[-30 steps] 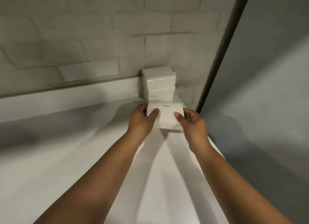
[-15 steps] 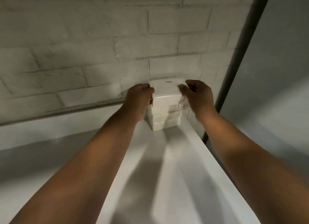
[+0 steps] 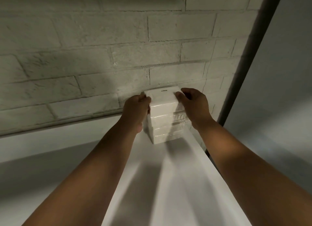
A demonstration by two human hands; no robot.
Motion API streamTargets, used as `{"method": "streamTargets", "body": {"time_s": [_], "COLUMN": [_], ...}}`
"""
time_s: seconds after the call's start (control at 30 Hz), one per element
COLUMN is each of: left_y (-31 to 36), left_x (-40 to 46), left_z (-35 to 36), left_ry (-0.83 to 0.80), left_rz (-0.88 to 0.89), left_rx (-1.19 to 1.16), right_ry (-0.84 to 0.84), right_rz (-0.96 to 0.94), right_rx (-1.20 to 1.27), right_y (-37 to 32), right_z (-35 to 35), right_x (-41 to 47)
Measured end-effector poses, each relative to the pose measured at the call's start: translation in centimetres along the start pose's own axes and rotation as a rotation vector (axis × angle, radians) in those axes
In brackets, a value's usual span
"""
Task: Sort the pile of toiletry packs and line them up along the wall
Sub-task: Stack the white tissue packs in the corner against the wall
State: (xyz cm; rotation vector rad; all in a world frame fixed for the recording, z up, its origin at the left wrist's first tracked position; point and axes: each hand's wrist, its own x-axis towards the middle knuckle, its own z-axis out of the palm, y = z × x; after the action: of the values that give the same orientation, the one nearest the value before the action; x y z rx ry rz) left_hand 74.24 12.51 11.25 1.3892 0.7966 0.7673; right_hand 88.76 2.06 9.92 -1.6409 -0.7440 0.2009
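Note:
A stack of white toiletry packs (image 3: 163, 127) stands on the white shelf (image 3: 177, 183) against the brick wall, in the right corner. The top pack (image 3: 163, 97) has a small dark label near its far edge and lies on the stack. My left hand (image 3: 136, 110) grips its left end with curled fingers. My right hand (image 3: 194, 104) holds its right end, thumb on the top face. Both forearms reach in from the bottom of the view.
A painted brick wall (image 3: 101, 56) runs behind the shelf. A dark vertical pole (image 3: 249, 56) rises at the right, by the shelf's right edge. Beyond it lies a grey floor (image 3: 278, 107). The shelf stretches to the left along the wall.
Both hands lifted the pack from the shelf in front of the stack and set it on top. Since half a second ago they hold it there, almost still.

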Motion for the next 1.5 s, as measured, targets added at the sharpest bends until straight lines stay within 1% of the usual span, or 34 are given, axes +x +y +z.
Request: {"method": "streamTargets", "body": {"time_s": [0.2, 0.53, 0.67, 0.77, 0.93, 1.03, 1.1, 1.3, 1.5], "left_y": [0.1, 0.9, 1.3, 1.6, 1.9, 2.0, 2.1, 1.4, -1.0], "left_x": [-0.1, -1.1, -1.5, -2.0, -3.8, -5.7, -7.3, -12.1, -16.9], "left_z": [0.0, 0.7, 0.5, -0.1, -1.8, -3.5, -5.1, -10.9, -18.7], "left_ry": [0.011, 0.057, 0.083, 0.116, 0.191, 0.235, 0.268, 0.335, 0.382], "left_rz": [-0.002, -0.021, -0.022, -0.014, 0.062, 0.135, 0.162, 0.194, 0.131], "left_rx": [-0.012, 0.078, 0.106, 0.146, 0.29, 0.368, 0.429, 0.546, 0.584], "right_ry": [-0.005, -0.007, -0.013, 0.025, 0.063, 0.019, -0.035, -0.211, -0.417], "right_rz": [0.012, 0.047, 0.051, -0.034, -0.334, -0.45, -0.485, -0.493, -0.459], "right_rx": [-0.022, -0.007, -0.058, -0.137, -0.359, -0.432, -0.445, -0.402, -0.386], "right_y": [-0.5, -1.8, -2.2, -3.0, -5.0, -5.8, -6.5, -8.3, -8.6], "right_z": [0.1, -0.1, -0.6, -0.9, -0.1, 1.1, 2.1, 5.5, 10.4], "right_x": [-0.1, -0.6, -1.2, -2.3, -5.0, -7.3, -9.1, -14.3, -19.5]}}
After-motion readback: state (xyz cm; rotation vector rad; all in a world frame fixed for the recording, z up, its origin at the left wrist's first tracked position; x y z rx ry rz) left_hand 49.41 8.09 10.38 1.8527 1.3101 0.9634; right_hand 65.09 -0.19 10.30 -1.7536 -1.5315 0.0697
